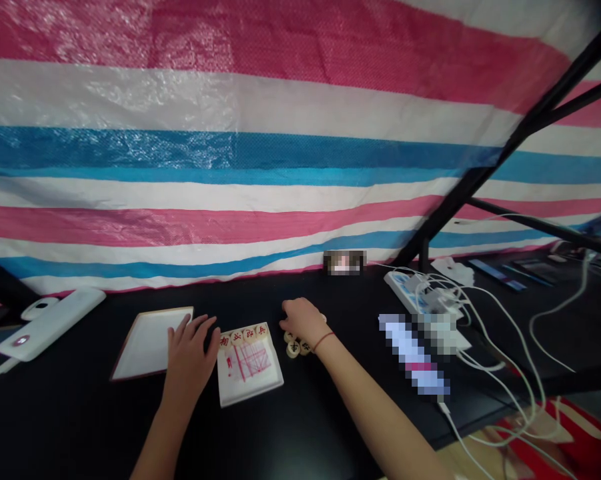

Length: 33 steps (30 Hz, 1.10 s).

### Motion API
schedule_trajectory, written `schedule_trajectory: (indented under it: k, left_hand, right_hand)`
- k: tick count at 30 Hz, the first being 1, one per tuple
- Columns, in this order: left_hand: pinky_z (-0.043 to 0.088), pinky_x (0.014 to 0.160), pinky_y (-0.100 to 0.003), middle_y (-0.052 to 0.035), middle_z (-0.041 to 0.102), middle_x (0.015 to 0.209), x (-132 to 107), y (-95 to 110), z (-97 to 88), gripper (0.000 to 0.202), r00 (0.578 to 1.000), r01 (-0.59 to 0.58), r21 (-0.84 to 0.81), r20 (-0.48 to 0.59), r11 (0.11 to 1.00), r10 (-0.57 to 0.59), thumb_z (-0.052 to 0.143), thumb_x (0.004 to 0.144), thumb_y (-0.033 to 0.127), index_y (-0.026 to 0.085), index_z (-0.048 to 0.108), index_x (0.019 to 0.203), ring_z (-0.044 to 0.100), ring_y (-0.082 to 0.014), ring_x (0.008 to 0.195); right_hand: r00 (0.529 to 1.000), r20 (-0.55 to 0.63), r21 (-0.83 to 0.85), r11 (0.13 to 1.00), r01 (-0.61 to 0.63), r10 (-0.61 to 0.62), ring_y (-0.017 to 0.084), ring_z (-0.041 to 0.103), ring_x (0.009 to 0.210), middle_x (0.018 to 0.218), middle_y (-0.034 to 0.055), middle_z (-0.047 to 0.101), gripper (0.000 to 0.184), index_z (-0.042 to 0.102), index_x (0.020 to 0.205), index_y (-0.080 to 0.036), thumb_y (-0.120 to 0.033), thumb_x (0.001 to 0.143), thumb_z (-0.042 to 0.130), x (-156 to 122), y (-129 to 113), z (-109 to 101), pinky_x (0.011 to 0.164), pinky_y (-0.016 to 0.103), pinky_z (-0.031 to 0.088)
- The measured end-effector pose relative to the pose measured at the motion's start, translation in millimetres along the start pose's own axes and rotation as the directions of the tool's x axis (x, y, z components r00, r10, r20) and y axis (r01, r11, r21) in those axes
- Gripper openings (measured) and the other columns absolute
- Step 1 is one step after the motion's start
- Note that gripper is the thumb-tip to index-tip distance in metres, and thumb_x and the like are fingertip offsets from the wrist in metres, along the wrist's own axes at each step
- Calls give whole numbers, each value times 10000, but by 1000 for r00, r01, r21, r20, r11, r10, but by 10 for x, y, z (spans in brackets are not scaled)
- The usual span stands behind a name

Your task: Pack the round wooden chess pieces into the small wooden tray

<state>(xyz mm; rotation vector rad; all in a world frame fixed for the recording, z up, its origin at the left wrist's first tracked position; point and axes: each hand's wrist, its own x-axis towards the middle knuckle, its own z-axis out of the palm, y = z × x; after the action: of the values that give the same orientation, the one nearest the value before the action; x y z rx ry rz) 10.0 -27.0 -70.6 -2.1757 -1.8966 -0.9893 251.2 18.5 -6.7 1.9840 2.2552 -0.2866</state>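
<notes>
The left hand (pixel 190 353) lies open, fingers spread, at the right edge of a white tray (pixel 145 343), just beside a white xiangqi board (pixel 250 373); the right hand (pixel 303 320) cups narrowly over round wooden chess pieces (pixel 293 348), whether gripping any I cannot tell; more pieces (pixel 245 335) line the board's far edge; a power strip (pixel 403 291) sits toward the right of the black surface (pixel 330 413).

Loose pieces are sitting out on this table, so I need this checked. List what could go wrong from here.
The loose round wooden chess pieces under the right hand could roll across the black table if nudged.

The left hand sits right beside the white board, so it might knock the pieces lined along its far edge.

The white cables from the power strip could snag the right arm if it swings sideways.
</notes>
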Motion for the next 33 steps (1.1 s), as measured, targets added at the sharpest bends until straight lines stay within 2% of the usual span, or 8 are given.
schedule_trajectory:
  k: [5, 12, 21, 24, 27, 29, 30, 33]
  left_hand:
    - [292, 1036, -648, -114, 691, 1130, 3, 21, -13, 272, 1000, -2, -18, -13, 1000, 2, 493, 883, 288, 193, 686, 1050, 491, -372, 1230]
    - [271, 1023, -685, -112, 701, 1108, 13, 31, -28, 264, 1000, -7, -19, -3, 1000, 7, 491, 884, 284, 192, 688, 1034, 500, -380, 1218]
    - [282, 1021, -673, -97, 714, 1083, 13, 47, -12, 245, 1000, 18, -42, 12, 999, -17, 496, 874, 283, 220, 691, 1009, 535, -345, 1186]
    - [321, 1033, -630, -86, 712, 1063, 18, 19, -2, 247, 1000, -20, -95, -18, 995, 18, 492, 877, 298, 228, 681, 1021, 547, -329, 1168]
    - [430, 1015, -505, -90, 681, 1098, 28, 7, -6, 294, 991, -134, -205, -36, 970, 129, 496, 888, 327, 222, 648, 1117, 566, -289, 1143]
    - [492, 974, -416, -86, 648, 1155, 24, 30, -15, 352, 980, -189, -274, 5, 943, 198, 512, 895, 355, 226, 603, 1210, 595, -250, 1111]
    - [512, 954, -384, -79, 634, 1179, 18, 50, -19, 377, 975, -197, -301, 38, 933, 218, 520, 897, 369, 235, 580, 1244, 609, -234, 1095]
    - [540, 915, -330, -52, 634, 1178, -9, 118, -30, 381, 964, -177, -363, 122, 915, 235, 515, 909, 394, 263, 565, 1264, 642, -205, 1057]
  right_hand:
    - [1000, 17, -4, 1000, 14, -14, 256, 687, 925, 990, 163, 720, 205, 704, 994, -140, -206, 810, 643, 19, -11, 7, 728, 279, 474]
    - [998, -58, 9, 1000, 23, -22, 274, 679, 953, 987, 163, 710, 168, 670, 1005, -137, -200, 874, 586, 1, -71, -33, 741, 295, 471]
    - [994, -111, 72, 997, 25, -17, 265, 687, 903, 961, 153, 712, 159, 655, 1003, -145, -204, 858, 629, 39, -71, 83, 712, 289, 457]
    - [989, -144, 124, 991, 43, -25, 259, 684, 895, 938, 152, 713, 130, 671, 958, -132, -154, 836, 631, 29, -69, 59, 723, 286, 452]
    - [975, -215, 198, 976, 94, -51, 208, 670, 917, 959, 103, 715, 166, 660, 1023, -157, -193, 884, 577, -52, -135, 8, 764, 261, 448]
    - [957, -278, 367, 912, 180, -77, 159, 665, 865, 924, 47, 718, 198, 649, 1065, -189, -263, 894, 581, -141, -219, 6, 751, 228, 452]
    - [948, -307, 494, 838, 233, -83, 143, 661, 819, 890, 26, 717, 211, 652, 1060, -195, -292, 879, 603, -187, -268, 24, 725, 217, 456]
    - [940, -333, 819, 471, 327, -73, 130, 636, 708, 817, 9, 710, 240, 676, 982, -181, -321, 788, 688, -291, -409, 149, 649, 219, 465]
